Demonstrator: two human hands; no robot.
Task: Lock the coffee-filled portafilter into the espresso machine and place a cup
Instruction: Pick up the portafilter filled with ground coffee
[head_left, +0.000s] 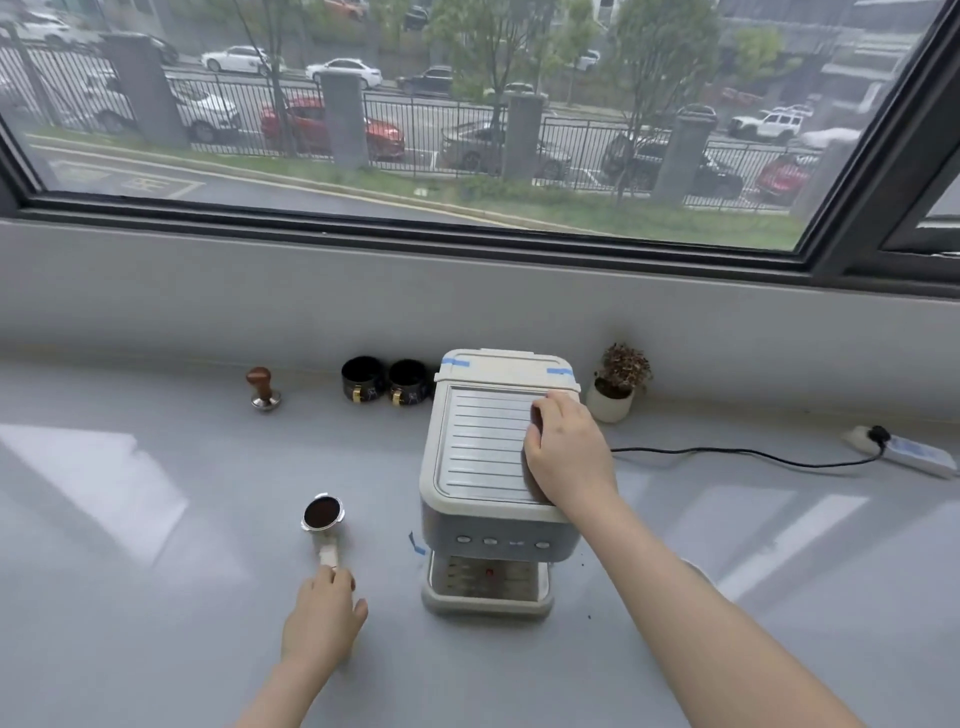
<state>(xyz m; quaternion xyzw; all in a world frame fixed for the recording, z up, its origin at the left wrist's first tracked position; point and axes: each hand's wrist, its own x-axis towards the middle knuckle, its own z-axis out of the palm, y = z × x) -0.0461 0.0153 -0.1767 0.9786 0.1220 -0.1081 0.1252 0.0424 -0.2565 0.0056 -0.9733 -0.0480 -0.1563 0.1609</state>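
A cream espresso machine stands on the grey counter, its drip tray facing me. My right hand rests flat on the right side of its ribbed top. The portafilter, its basket full of dark coffee, lies on the counter left of the machine, handle toward me. My left hand closes on the near end of that handle. Two black cups sit side by side at the back, left of the machine.
A wooden-handled tamper stands left of the cups. A small potted plant sits right of the machine. A black cable runs to a white power strip at far right. The counter meets a windowsill wall behind.
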